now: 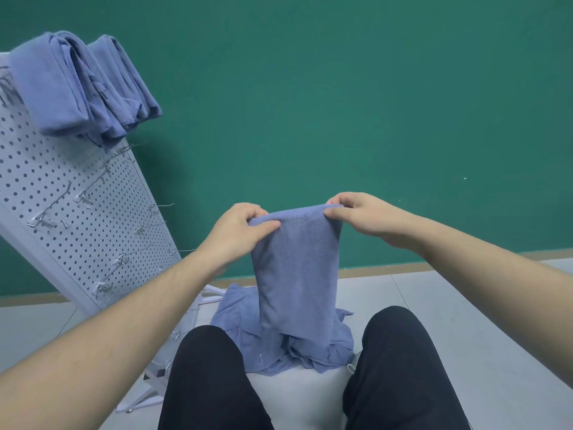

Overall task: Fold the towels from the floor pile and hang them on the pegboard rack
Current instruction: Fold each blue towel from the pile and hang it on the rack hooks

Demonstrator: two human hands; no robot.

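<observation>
I hold a blue towel [296, 274] up in front of me, folded into a narrow hanging strip. My left hand [238, 231] pinches its top left corner and my right hand [362, 215] pinches its top right corner. Its lower end reaches down to the pile of blue towels [245, 333] lying on the floor between my knees. A white pegboard rack [62, 193] leans at the left, with several folded blue towels [80, 85] draped over its top.
Metal hooks [121, 259] stick out of the pegboard's face. The rack's white feet [148, 395] spread over the grey tiled floor beside my left knee [207, 367]. A green wall [341, 103] stands behind everything.
</observation>
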